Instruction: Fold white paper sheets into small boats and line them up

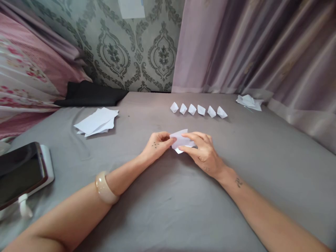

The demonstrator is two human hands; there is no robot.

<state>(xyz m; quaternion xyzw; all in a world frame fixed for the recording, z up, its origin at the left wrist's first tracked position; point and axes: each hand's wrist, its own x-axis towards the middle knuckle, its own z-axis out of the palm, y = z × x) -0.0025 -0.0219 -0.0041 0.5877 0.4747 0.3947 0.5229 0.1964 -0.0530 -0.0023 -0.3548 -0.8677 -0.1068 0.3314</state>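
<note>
A partly folded sheet of white paper [181, 140] is held between my two hands, just above the grey cloth surface. My left hand [159, 144] pinches its left edge, the thumb on the near face and the other fingers mostly hidden behind. On the right side, my right hand [203, 148] has its thumb and index finger against the paper, gripping it. Beyond my hands stands a row of several small folded white paper shapes [192, 109], set side by side.
A loose stack of white paper [98, 120] lies at the left, with black fabric [91, 93] behind it. More paper pieces [249, 101] rest at the far right. A phone-like device [23, 171] sits at the left edge. Curtains [236, 45] and a patterned wall [126, 49] bound the back.
</note>
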